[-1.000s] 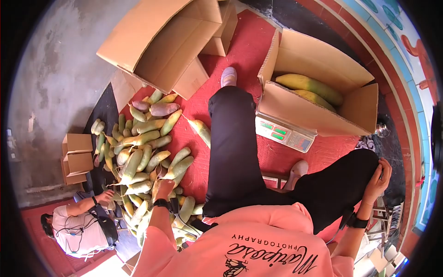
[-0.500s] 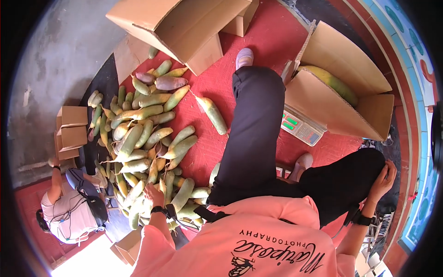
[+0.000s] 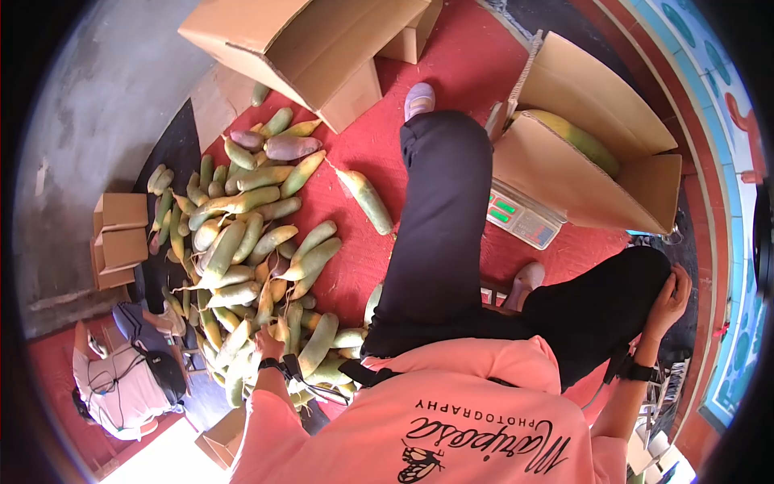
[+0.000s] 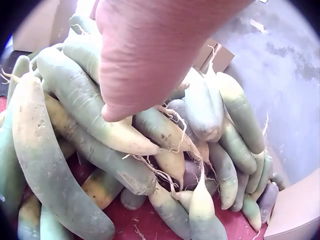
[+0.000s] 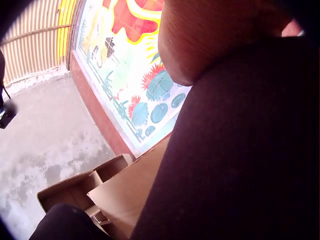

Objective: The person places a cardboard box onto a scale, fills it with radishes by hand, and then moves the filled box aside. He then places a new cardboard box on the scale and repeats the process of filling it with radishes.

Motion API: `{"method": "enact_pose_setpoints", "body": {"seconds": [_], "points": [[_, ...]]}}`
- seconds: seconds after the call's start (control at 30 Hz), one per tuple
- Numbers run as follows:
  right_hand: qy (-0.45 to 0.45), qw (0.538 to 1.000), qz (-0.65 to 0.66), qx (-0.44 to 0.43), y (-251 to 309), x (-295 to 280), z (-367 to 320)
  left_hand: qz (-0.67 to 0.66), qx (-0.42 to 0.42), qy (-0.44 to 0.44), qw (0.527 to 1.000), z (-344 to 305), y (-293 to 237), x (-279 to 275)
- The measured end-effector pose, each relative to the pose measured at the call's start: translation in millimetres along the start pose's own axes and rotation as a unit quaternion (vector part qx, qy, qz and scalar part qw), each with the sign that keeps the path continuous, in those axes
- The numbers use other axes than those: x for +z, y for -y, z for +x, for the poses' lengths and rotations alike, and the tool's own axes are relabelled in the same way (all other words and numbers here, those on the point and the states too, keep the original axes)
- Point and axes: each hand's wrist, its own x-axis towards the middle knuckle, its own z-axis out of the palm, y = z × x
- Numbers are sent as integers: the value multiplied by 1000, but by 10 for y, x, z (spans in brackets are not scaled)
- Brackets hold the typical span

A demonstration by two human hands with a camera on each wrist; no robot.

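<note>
A heap of green and yellowish radishes [image 3: 234,242] lies left of the wearer's legs. My left hand [image 3: 268,345] is low over its near side, fingers loosely extended among the radishes. In the left wrist view the same hand [image 4: 145,55] hangs over a pale-tipped radish [image 4: 75,90]; its fingertips are mostly hidden, and contact is unclear. My right hand [image 3: 672,300] rests on the dark-trousered right knee, holding nothing visible. The right wrist view shows part of this hand [image 5: 215,40] against the dark trouser leg [image 5: 235,150].
An open carton [image 3: 584,181] holding large radishes stands on a scale [image 3: 528,222]. Empty-looking cartons [image 3: 322,56] stand beyond the heap. One radish [image 3: 367,202] lies apart on the red floor. Another person [image 3: 129,387] is at the lower left, near small boxes [image 3: 121,240].
My left hand has moved down the heap, nearer my body. The head view has shifted. My right hand stays on the knee. The other person has changed posture.
</note>
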Motion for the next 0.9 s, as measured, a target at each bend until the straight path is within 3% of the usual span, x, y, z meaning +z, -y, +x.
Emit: {"method": "enact_pose_setpoints", "body": {"seconds": [0.03, 0.07, 0.17, 0.23, 0.27, 0.37, 0.43, 0.5, 0.57, 0.63, 0.67, 0.7, 0.77, 0.83, 0.9], "points": [[47, 999, -20, -19, 17, -27, 28, 34, -15, 25, 999, 23, -48, -7], [-47, 999, 17, 18, 110, 11, -64, 145, 11, 8, 989, 59, -64, 36], [-47, 998, 22, 21, 180, -22, -77, 135, 48, -36, 989, -7, -70, 116], [-50, 998, 22, 24, 170, -28, -81, 107, 82, -6, 991, 109, 8, 147], [-49, 998, 26, 20, 167, -31, -84, 182, 144, -12, 973, 751, 465, 760], [-53, 997, 37, 38, 192, -37, -98, 83, 122, 17, 989, 438, 314, 393], [-61, 997, 40, 36, 278, -44, -69, 180, 163, -63, 968, 476, 423, 354], [-56, 996, 48, 44, 363, -68, -32, 100, 241, -221, 940, 480, 572, 319], [-67, 994, 76, 47, 392, -56, -12, 194, 131, -207, 950, 570, 461, 138], [-68, 992, 92, 59, 448, -58, 23, 149, 271, -308, 899, 629, 519, -150], [-71, 990, 104, 62, 448, -48, 33, -140, 179, -186, 956, 568, 406, -399], [-78, 989, 102, 67, 460, -48, 38, -412, 69, -40, 908, 327, 124, -789], [-80, 988, 116, 65, 487, -47, 53, -583, 28, 73, 808, -119, -342, -1360], [-88, 985, 131, 73, 496, -59, 54, -687, 111, 70, 714, -695, -923, -1843], [-93, 983, 138, 73, 495, -83, 43, -709, 231, 92, 660, -882, -1251, -2187]]}}
